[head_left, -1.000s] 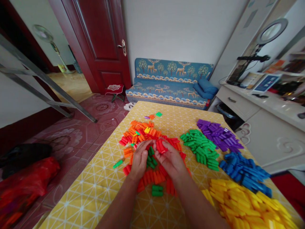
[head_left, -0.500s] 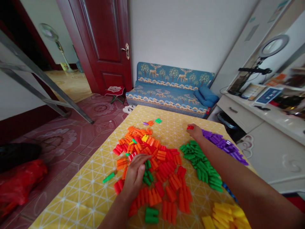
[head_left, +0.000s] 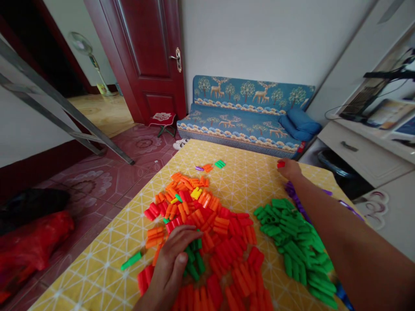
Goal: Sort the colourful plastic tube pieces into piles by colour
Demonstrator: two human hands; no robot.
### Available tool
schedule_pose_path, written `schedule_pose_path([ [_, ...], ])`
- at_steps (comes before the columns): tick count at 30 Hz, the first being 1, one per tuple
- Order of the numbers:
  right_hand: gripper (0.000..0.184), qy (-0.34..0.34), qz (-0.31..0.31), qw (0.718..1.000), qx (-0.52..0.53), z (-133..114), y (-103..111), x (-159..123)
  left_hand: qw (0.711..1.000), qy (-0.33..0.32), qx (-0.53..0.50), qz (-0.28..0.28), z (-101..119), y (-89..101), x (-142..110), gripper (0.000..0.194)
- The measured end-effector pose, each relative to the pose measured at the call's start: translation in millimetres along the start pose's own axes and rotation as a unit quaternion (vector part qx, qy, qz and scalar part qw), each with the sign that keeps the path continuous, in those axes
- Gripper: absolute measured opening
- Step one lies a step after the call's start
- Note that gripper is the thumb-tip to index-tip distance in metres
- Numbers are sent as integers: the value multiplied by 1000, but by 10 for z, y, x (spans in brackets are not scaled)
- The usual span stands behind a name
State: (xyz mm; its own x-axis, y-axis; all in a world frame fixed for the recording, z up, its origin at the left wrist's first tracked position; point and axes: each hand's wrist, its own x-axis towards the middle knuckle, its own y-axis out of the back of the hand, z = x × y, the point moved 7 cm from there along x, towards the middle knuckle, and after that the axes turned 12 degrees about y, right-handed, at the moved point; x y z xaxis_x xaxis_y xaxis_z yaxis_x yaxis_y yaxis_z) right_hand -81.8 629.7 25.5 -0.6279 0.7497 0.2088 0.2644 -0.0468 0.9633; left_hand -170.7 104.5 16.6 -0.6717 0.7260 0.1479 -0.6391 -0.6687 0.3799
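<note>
Green pieces lie piled in a heap (head_left: 295, 242) on the yellow, white-lined table (head_left: 251, 172). Beyond this heap, the right hand (head_left: 289, 169) is closed on a red piece (head_left: 280, 164), which shows at the fingertips. I cannot tell whether that piece touches the cloth. The right forearm crosses over the right edge of the heap.

Just left of the heap, across a narrow strip of cloth, spreads a mixed pile (head_left: 227, 250) of red and orange pieces. Farther left of the heap, the left hand (head_left: 168, 259) is over this pile, fingers loosely bent above some darker green pieces (head_left: 193, 261); whether it grips any of them I cannot tell. A yellow piece (head_left: 196, 193) lies on the pile's far part, left of the heap and beyond it. Well to the left of the heap, past the left hand, a single green piece (head_left: 131, 261) lies on the cloth.

Beyond the heap and to its left, a purple piece (head_left: 199, 168), an orange piece (head_left: 208, 167) and a bright green piece (head_left: 220, 163) sit close together. Purple pieces (head_left: 292, 194) lie just behind the heap, partly hidden by the forearm, and a bit of blue (head_left: 344, 297) shows at its near right. Farther beyond the heap stands a blue patterned sofa (head_left: 240, 116).
</note>
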Motion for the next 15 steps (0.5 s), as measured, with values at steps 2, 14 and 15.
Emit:
schedule_pose_path([
  [2,43,23,-15,1000,-6,-31,-122,28,1000,3,1,8,20,5,6,56],
  [14,62,149,-68,987,-9,-304,-377,-8,1000,-4,-4,12,69,-4,7,55],
  [15,61,154,-69,986,-10,-311,-358,-18,1000,-3,-5,10,63,-4,6,55],
])
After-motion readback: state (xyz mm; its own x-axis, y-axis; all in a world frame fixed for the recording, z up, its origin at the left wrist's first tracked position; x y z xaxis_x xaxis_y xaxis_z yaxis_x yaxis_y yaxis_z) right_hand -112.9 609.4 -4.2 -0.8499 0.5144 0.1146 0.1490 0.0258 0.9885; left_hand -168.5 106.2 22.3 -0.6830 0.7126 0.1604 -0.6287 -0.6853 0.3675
